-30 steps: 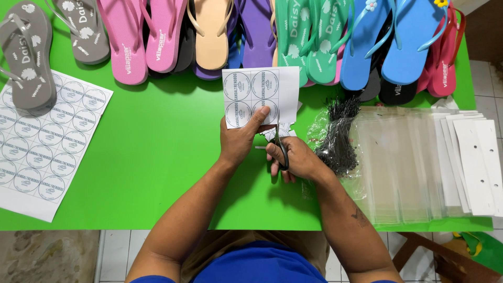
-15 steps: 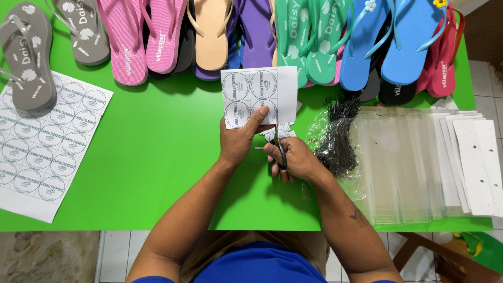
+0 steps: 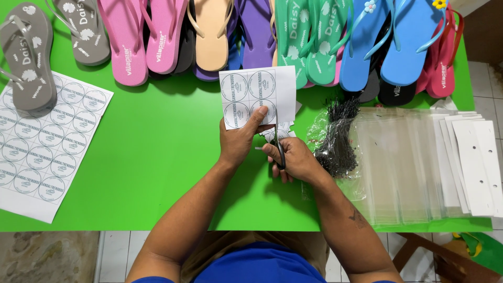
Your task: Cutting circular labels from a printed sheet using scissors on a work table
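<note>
The scissors (image 3: 280, 152) could wander into one of the printed rounds if the small label sheet (image 3: 257, 97) flexes, since most of that sheet stands unsupported above the thumb that pins it. A slip of that thumb would let the paper twist in the blades; the judgement rests on how little of the sheet is actually gripped.

The left hand (image 3: 238, 141) pinches the lower edge of the small label sheet, thumb pressed on the front face, fingers folded behind it. The sheet is held up over the green table (image 3: 157, 157), just below the row of flip-flops (image 3: 251, 31).

The right hand (image 3: 293, 160) is curled closed around the black scissor handles, just right of the left hand; how far apart the blades stand cannot be told. Small paper offcuts (image 3: 280, 131) lie under the scissors. A bundle of black ties (image 3: 335, 136) sits just right of the right hand, with clear plastic bags (image 3: 398, 167) beyond. A large label sheet (image 3: 42, 152) lies well left.
</note>
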